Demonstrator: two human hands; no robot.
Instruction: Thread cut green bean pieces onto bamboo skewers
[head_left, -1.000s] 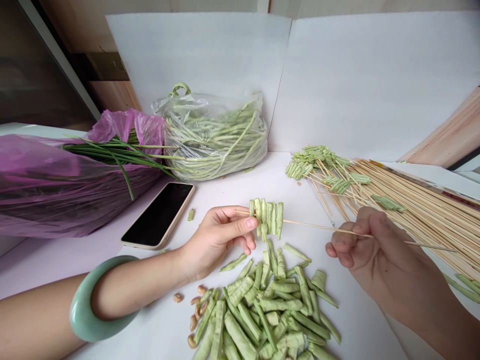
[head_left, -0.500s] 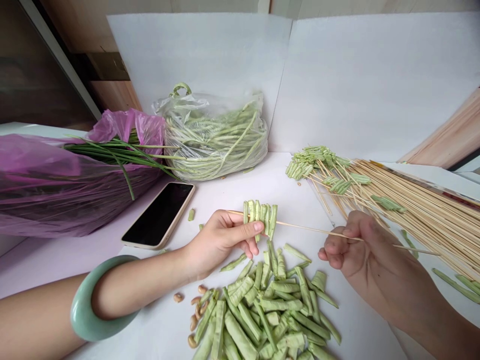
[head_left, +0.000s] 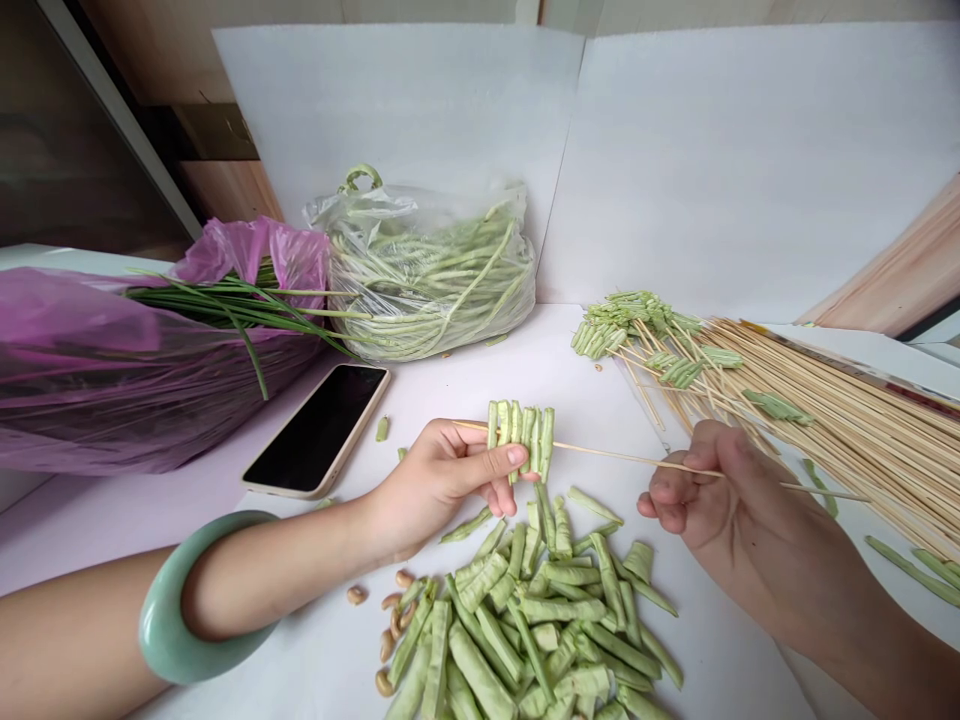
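The bamboo skewer (head_left: 600,453) lies almost level across me, its left end slightly higher, threaded with folded green bean pieces (head_left: 519,441). My left grip (head_left: 442,480) pinches those pieces; my right grip (head_left: 720,495) pinches the skewer, above loose cut beans (head_left: 540,620) on the tabletop (head_left: 480,390).

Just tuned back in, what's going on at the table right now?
A person grips a bamboo skewer in their right hand, while their left hand pinches cut long-bean pieces threaded on it. A loose pile of cut beans lies below; bean-loaded skewers rest on a stack of bare skewers.
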